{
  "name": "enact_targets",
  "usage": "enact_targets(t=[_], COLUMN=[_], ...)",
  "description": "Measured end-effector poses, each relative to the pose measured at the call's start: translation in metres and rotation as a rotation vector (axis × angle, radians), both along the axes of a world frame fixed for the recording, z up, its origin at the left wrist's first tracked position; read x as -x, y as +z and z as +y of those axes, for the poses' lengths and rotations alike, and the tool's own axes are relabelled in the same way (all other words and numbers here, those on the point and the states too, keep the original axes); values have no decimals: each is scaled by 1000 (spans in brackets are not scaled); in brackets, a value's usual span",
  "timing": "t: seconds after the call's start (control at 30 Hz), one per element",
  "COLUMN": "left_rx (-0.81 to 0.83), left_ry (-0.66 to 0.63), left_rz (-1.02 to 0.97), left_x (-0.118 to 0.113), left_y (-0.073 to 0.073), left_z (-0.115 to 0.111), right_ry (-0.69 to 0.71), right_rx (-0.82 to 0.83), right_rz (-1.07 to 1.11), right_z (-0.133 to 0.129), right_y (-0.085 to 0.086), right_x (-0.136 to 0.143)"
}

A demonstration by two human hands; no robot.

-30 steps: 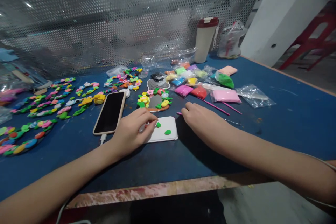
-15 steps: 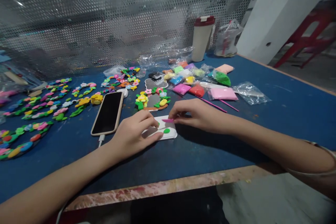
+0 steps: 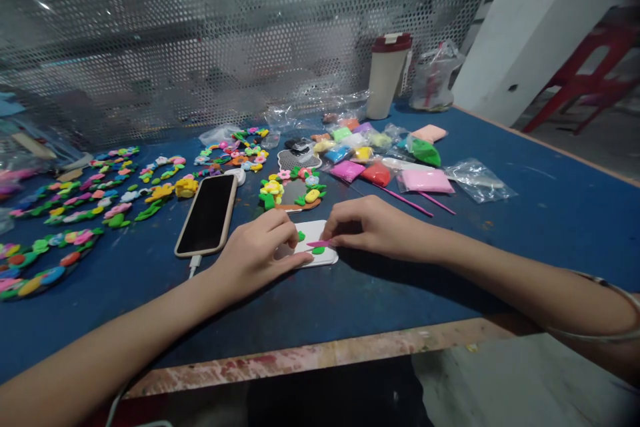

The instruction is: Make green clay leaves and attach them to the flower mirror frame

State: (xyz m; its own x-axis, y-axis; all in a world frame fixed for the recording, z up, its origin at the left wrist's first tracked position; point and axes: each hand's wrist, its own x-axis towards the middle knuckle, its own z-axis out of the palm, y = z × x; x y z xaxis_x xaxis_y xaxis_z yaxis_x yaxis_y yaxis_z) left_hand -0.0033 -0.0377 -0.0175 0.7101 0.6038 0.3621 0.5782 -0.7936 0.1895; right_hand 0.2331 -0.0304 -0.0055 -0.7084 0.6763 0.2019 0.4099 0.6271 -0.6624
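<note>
Presently, from my distant place, I look down at two bare hands working above a white board (image 3: 315,229) on the blue table (image 3: 240,323). The left hand (image 3: 257,247) is partly open, its thumb and fingers well separated. It rests at the left side of the board, with the thumb along the near edge, and I cannot tell if it presses down there. The right hand (image 3: 373,230) is closed, and between its thumb and fingers it holds a small pink tool (image 3: 316,244), which points to the left.

Two green pieces lie on the board. The farther green piece (image 3: 301,236) is near the fingers of the left hand, and the nearer green piece (image 3: 319,251) is just below the pink tool in my view. I cannot tell whether the tool touches it.

Behind the board stands nothing tall, only a ring of colourful flowers (image 3: 313,197) lying flat. To the left of the hands there is a phone (image 3: 207,213) with a white cable (image 3: 195,263) plugged into its near end, and farther left are many more decorated rings (image 3: 53,272). To the right of the flowers are several bags of coloured material (image 3: 425,181), with two pink sticks (image 3: 407,202) in front of them. A pale cup (image 3: 384,83) with a dark red lid stands upright at the back.
</note>
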Motion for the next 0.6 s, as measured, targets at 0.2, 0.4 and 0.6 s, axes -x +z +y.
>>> enact_targets(t=[0.2, 0.4, 0.6], left_rx=[-2, -10, -36], left_ry=[-3, -11, -33], left_rz=[-8, -8, 4], left_x=[0, -3, -4], left_y=[-1, -2, -1], left_z=[1, 1, 2], right_ry=[11, 39, 79], right_rx=[-23, -71, -139], right_rz=[-2, -7, -11], right_z=[1, 1, 0], right_y=[-1, -2, -2], right_x=[0, 0, -1])
